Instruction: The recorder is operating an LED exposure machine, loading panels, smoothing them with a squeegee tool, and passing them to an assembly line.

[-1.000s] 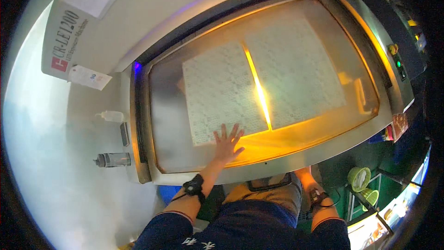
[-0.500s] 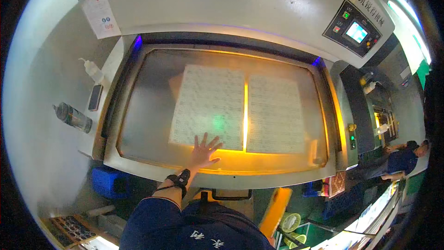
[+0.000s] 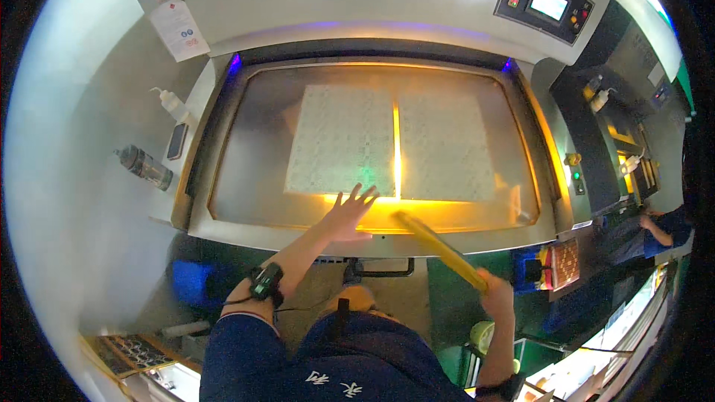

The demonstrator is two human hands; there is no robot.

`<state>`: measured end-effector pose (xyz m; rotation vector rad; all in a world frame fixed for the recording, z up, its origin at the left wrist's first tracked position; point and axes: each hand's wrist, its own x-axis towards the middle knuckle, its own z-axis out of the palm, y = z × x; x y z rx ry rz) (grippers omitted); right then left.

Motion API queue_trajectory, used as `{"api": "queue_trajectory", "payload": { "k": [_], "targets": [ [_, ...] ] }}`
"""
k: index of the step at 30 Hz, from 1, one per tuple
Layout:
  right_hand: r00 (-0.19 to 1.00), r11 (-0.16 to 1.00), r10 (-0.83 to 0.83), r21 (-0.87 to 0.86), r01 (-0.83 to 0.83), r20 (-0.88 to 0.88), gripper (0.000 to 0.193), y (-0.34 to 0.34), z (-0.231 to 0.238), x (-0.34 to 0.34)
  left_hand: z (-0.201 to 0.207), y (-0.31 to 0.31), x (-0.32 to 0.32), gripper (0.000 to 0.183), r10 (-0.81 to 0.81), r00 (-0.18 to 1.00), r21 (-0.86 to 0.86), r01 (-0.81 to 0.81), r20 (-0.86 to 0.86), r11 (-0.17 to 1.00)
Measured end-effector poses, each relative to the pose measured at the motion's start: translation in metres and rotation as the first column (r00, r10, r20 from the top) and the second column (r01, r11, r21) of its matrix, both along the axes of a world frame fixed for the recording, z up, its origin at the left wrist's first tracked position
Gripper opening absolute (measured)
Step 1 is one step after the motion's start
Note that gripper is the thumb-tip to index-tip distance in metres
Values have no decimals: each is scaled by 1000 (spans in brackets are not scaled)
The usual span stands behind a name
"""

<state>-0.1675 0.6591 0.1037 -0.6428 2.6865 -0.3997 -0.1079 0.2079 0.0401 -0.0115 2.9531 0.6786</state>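
Two pale printed sheets (image 3: pixel 339 141) lie side by side under a clear, shiny cover on the exposure machine's framed bed (image 3: pixel 253 141). A bright yellow strip of light shows between them and along their near edge. My left hand (image 3: pixel 348 216), fingers spread, is over the near edge of the left sheet; whether it presses on the cover is hard to tell. A long yellow bar (image 3: pixel 443 249) is gripped at its near end by my right hand (image 3: pixel 497 296). Its far end reaches over the bed's front part, right of my left hand; contact there is unclear.
On the left ledge are a phone (image 3: pixel 177 141), a white squeeze bottle (image 3: pixel 173 104) and a dark drink bottle (image 3: pixel 145 167). A control panel (image 3: pixel 547 0) is on the raised hood. A blue bin (image 3: pixel 192 281) stands below left. Another person (image 3: pixel 666 231) works at far right.
My right hand has come into view, and the yellow bar has swung up from beside my body to over the bed. My left hand has shifted right along the sheet's near edge. The view has shifted.
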Motion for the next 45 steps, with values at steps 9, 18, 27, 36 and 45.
{"api": "queue_trajectory", "payload": {
  "k": [9, 18, 27, 36, 45],
  "targets": [
    [725, 731, 679, 15, -682, -116, 55, -239, -100, -36, -77, -113, 127, 83, 71, 946, -310, 32, 316, 950],
    [615, 619, 786, 93, -780, -62, 61, -408, -133, -184, -64, -277, -29, 75, 49, 933, -242, 42, 356, 969],
    [721, 794, 604, 179, -581, -339, 71, -662, -167, -445, -110, -500, -295, 72, 227, 974, -406, -198, 23, 892],
    [695, 746, 662, 152, -649, -281, 49, -505, -156, -270, -68, -351, -125, 71, 126, 979, -286, -76, 163, 955],
    [694, 690, 720, 99, -717, 9, 49, -319, -115, -147, -56, -186, -1, 69, -2, 895, -177, 90, 446, 980]
  ]
}}
